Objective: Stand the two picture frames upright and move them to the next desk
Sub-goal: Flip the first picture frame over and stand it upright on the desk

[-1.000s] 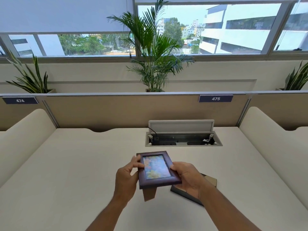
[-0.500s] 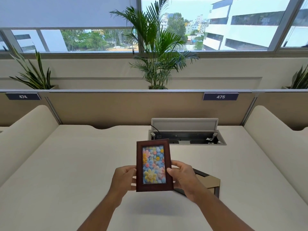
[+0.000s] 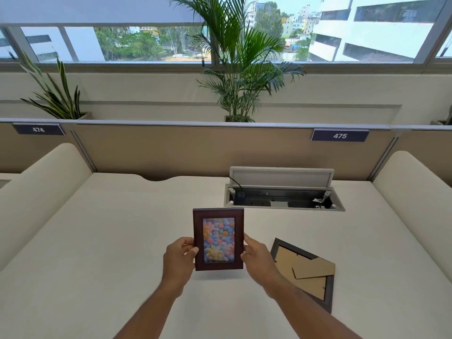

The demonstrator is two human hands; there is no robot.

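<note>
A dark brown wooden picture frame (image 3: 218, 239) is held upright above the table (image 3: 97, 241), long axis vertical, its glazed front facing the camera. The picture inside shows soft, puffy flowers in blue, orange, pink and yellow. The left hand (image 3: 179, 259) pinches the frame's left edge, thumb on the front and fingers behind; the right hand (image 3: 256, 259) clasps the right edge in the same way, with most of its fingers hidden behind the frame. Whether the frame's bottom edge touches the table cannot be told; a faint shadow lies just beneath it.

Just beside the right hand, a second picture frame (image 3: 305, 272) lies face down on the table, turned at a slant, its long axis running from near the right wrist away toward the right. Its back is tan cardboard inside a dark rim, with a cardboard stand flap lying loose across it. The forearm covers its near left corner.

The table is smooth and cream-coloured. Farther back, an open cable box (image 3: 281, 198) is sunk into it, the grey lid raised; its contents are too small to make out.
</note>
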